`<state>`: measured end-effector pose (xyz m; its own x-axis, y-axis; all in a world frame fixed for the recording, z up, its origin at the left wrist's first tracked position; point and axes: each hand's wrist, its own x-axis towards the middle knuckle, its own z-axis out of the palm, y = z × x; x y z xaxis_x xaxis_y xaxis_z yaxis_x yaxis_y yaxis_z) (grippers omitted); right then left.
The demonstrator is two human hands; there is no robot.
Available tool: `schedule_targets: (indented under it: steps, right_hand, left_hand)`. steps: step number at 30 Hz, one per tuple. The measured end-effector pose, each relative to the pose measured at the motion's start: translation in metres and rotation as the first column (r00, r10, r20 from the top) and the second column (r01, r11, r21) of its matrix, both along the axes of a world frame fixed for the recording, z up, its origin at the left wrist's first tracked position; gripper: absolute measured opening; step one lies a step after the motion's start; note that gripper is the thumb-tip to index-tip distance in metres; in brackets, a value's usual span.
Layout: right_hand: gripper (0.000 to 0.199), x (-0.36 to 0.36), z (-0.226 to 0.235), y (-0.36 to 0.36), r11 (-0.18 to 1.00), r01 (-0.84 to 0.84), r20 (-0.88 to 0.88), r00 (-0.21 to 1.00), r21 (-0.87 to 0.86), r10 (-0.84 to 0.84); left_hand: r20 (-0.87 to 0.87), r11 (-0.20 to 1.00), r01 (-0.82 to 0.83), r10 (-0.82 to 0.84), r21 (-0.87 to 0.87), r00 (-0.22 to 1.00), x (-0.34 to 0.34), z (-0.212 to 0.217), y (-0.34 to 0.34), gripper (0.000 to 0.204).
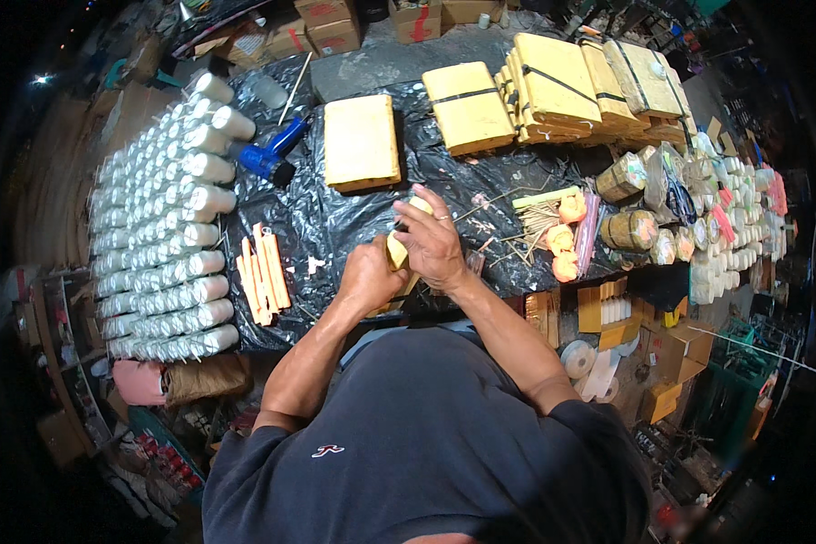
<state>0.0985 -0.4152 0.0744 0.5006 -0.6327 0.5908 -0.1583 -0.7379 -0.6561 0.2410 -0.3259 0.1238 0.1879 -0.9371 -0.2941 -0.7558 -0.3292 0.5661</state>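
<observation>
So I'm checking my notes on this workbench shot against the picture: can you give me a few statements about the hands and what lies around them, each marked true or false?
1. Both hands hold one yellow piece. True: the left hand and right hand meet on it.
2. The blue tool is in the right hand. False: it lies on the black plastic sheet, untouched.
3. Orange sticks lie to the left of the hands. True.
4. The wrapped white tubes are stacked on the right. False: they lie in rows on the left.
</observation>
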Motion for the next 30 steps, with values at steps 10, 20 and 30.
schedule_targets:
  steps: [10,20,30]
  right_hand:
    - [0.039,-0.048,-0.09,-0.067,0.155,-0.193,0.241,0.586,0.969,-0.773]
    - [0.056,-0.105,-0.094,-0.181,-0.012,0.062,-0.036,0.405,0.998,-0.914]
    - [0.045,0.02,-0.014,0.111,0.957,-0.218,-0.275,0.924,0.193,0.266]
  left_hand:
    - [-0.003,0.992,-0.062,0.062,-0.108,0.998,0.022,-0.005,0.074,0.046]
    - [-0.823,0.794,-0.565,0.466,0.225,0.327,0.048,-0.048,0.088,0.035]
    - [-0.762,0.601,-0.615,0.647,0.51,0.001,0.037,-0.079,0.077,0.032]
